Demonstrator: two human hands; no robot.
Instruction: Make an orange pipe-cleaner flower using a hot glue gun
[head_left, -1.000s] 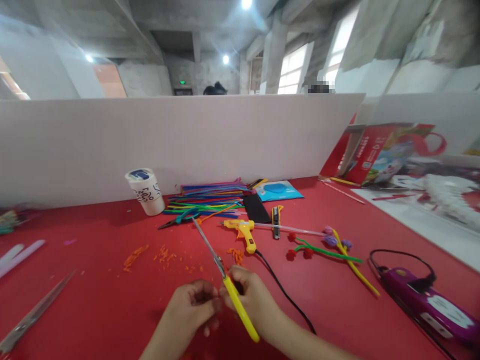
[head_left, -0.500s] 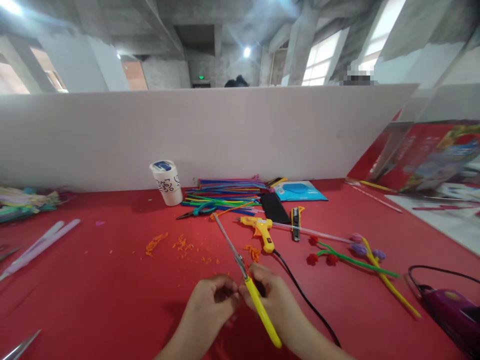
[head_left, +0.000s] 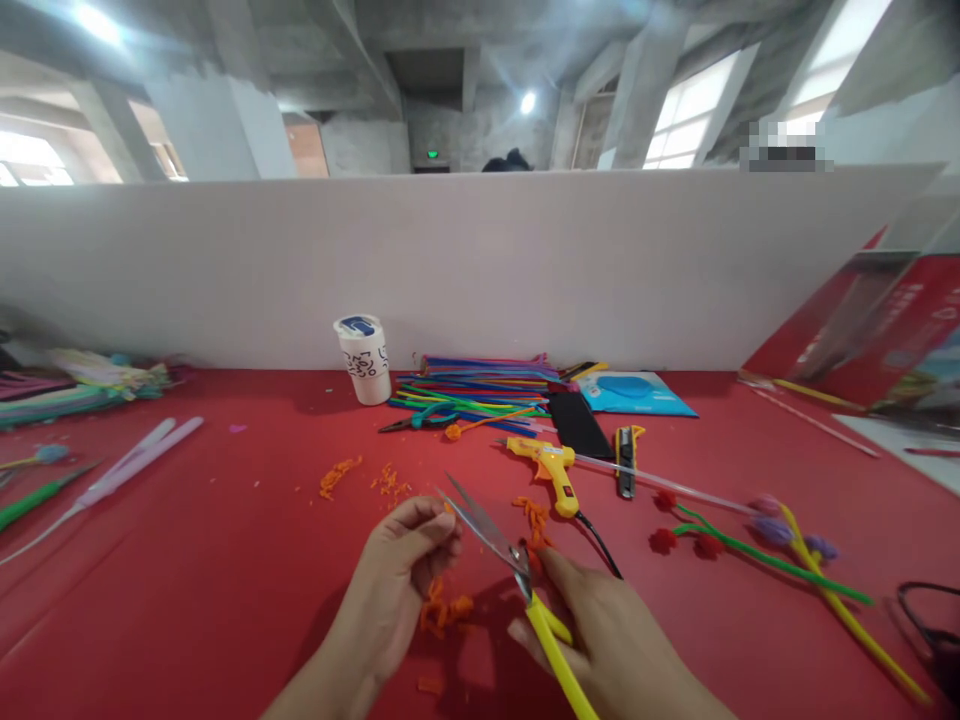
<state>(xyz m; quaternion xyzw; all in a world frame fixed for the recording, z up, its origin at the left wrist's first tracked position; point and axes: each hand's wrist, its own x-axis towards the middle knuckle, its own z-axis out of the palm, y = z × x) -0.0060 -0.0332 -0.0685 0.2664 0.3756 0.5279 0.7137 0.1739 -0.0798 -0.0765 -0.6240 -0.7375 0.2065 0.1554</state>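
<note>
My right hand [head_left: 607, 615] grips scissors [head_left: 556, 660] by their yellow handles, with the blades parted and pointing up and left. Between the pinched fingertips of my left hand [head_left: 390, 570] a tiny orange bit [head_left: 449, 507] shows, close to the blade tips; most of it is hidden. Orange fuzzy clippings [head_left: 444, 608] lie on the red table between my hands. Another orange pile [head_left: 532, 515] sits just beyond the scissors. An orange pompom [head_left: 452, 432] on a stem rests farther back, near the pliers [head_left: 420, 418].
A yellow glue gun [head_left: 551, 465] with a black cord lies beyond my right hand, beside a utility knife [head_left: 625, 462]. Coloured pipe cleaners [head_left: 480, 378] are heaped near the white partition [head_left: 480, 270]. A white cup [head_left: 365, 362] stands left of them. Red-tipped green stems [head_left: 750, 545] lie right.
The view has swung left. My hands have drawn apart, and the scissor blades, nearly closed before, are now parted. Orange clippings beside my left hand have come into sight.
</note>
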